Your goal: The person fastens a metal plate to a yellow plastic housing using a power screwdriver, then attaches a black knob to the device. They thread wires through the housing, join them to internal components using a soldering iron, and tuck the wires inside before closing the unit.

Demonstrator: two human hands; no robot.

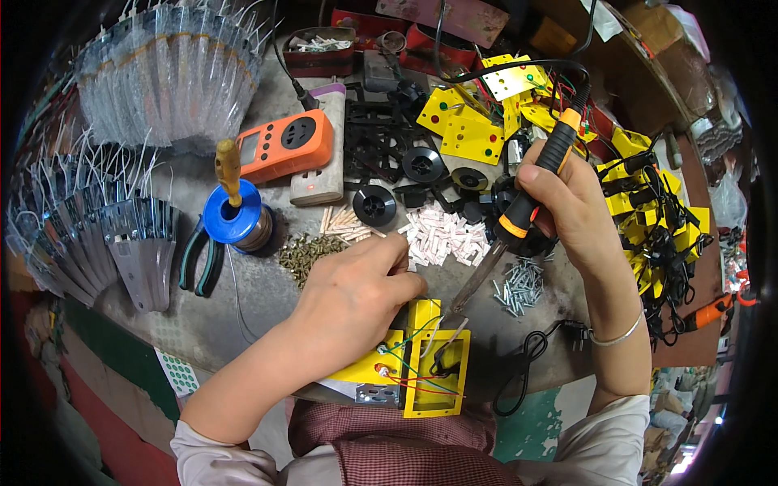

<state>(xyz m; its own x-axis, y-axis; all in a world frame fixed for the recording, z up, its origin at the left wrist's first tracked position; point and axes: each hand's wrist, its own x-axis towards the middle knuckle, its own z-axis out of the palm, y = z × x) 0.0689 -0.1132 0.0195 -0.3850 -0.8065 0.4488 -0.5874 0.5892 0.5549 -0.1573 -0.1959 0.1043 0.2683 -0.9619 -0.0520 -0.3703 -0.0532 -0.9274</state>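
My right hand [571, 198] grips a soldering iron [557, 146] by its black and orange handle. The iron's metal barrel slants down to the left, its tip by the wires at the top of a yellow metal box [410, 374]. Red and green wires run across this open box, which lies at the table's near edge. My left hand [352, 287] is above the table between the box and a heap of small white tubular pieces [446, 235]. Its fingers are curled together, and whatever they pinch is hidden. Brass-coloured screws [304, 257] lie beside that hand.
A blue solder spool [237, 212] holding a wooden-handled tool and pliers [199, 261] stand left, near bundled strips [138, 251]. Behind are an orange meter [284, 144] on a power strip [320, 182], black spools [374, 205] and yellow panels [472, 139]. Silver screws [519, 287] lie right.
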